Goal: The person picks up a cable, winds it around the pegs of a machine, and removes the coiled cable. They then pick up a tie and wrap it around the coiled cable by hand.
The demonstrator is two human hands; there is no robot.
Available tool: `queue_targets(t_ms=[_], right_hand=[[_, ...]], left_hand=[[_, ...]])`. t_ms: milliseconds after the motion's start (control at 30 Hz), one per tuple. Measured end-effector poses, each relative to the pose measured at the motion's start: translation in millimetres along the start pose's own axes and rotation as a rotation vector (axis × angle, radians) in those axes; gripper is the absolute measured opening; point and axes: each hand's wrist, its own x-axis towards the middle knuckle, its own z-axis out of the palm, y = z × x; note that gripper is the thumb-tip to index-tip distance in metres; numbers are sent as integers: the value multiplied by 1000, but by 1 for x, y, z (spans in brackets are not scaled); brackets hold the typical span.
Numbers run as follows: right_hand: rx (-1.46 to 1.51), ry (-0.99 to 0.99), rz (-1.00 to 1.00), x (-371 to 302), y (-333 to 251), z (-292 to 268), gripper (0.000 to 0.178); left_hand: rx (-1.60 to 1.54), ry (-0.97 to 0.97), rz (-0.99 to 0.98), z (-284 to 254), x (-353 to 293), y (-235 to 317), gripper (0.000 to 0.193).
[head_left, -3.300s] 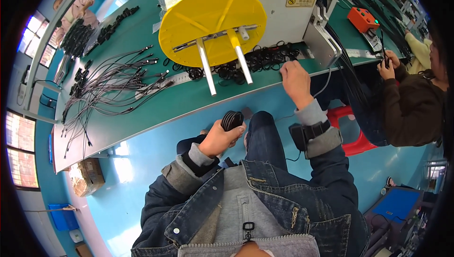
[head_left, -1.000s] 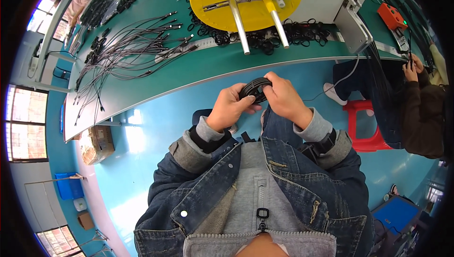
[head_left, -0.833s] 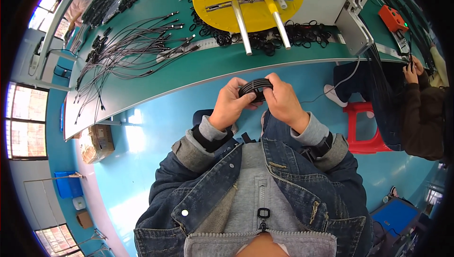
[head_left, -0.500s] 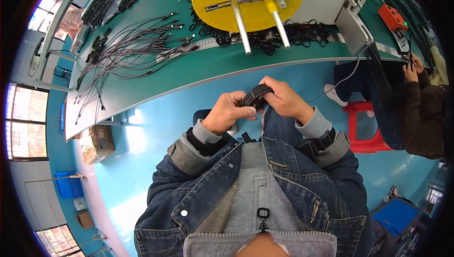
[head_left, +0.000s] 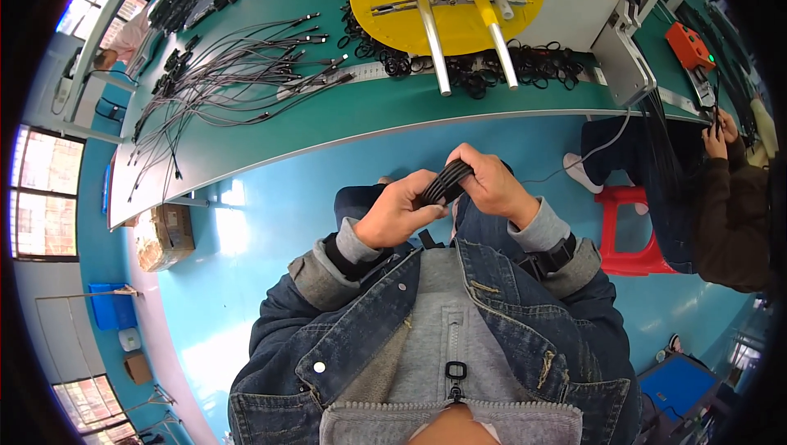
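Between my two hands, in front of my body and below the table edge, is a coiled black cable (head_left: 447,182). My left hand (head_left: 399,211) is closed on the coil's left end, thumb along its near side. On the other end, the fingers of my right hand (head_left: 494,185) pinch the coil from above. The strands lie packed side by side; the parts under my fingers are hidden. Beyond my hands, a yellow winding disc (head_left: 447,31) with two metal rods stands at the table's near edge.
On the green table (head_left: 270,138) lie many loose cables (head_left: 221,76) and a row of black ties (head_left: 475,80). A white machine (head_left: 574,2) stands behind the disc. At the right, a co-worker's hands (head_left: 719,135) hold dark cable near a red stool (head_left: 623,236).
The coil has turned slightly between my fingers, and the light band across it no longer shows. Table and disc have shifted a little rightward in view.
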Motion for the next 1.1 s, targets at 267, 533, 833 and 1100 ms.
queue_targets(t_ms=[267,533,833,1100], right_hand=[[8,-152,41,12,-1,16,14],[-100,-195,-211,23,-28,61,15],[-279,-320,-105,-5,-74,78,30],[-243,-365,136,6,-74,84,48]], left_hand=[[-136,-49,-315,-14,-5,26,48],[-113,-290,-351,-36,-53,40,28],[-136,-174,-288,-9,-89,17,26],[353,216,-42,-16,-84,-22,46]])
